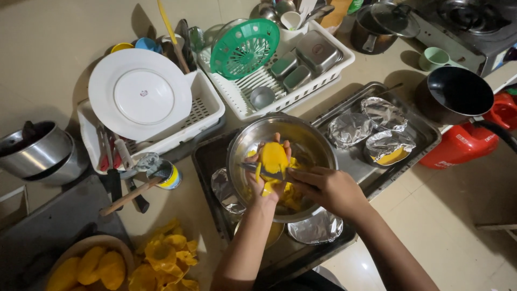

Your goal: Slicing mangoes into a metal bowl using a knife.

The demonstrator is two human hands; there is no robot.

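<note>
My left hand (pixel 267 183) cups a peeled yellow mango (pixel 273 157) over a steel mixing bowl (pixel 307 134). The bowl holds several yellow mango pieces (pixel 291 198). My right hand (pixel 329 188) grips a knife (pixel 257 169) whose blade lies across the mango's lower part. The bowl rests on a dark baking tray (pixel 207 161) beside foil-wrapped cups (pixel 223 189).
A second tray (pixel 425 134) at right carries foil cups (pixel 383 130). White dish racks hold a plate (pixel 139 95), a green basket (pixel 244 47) and steel containers (pixel 318 50). A wooden bowl of peeled mangoes (pixel 89 265) and peels (pixel 164 258) sit lower left; a black pan (pixel 454 92) is at right.
</note>
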